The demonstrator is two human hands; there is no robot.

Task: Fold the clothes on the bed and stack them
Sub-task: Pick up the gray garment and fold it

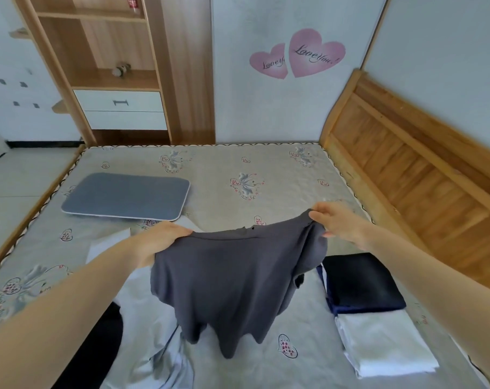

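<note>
Both hands pinching grey shirt shoulders, lifted

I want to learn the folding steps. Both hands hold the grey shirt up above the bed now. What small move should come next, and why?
Probably lower the grey shirt flat onto the bare mattress in front. The left hand and right hand grip its top edge, so it hangs, creased, in the air. It likely needs to lie flat before folding. The dark fold and white fold already lie at the right.
</note>
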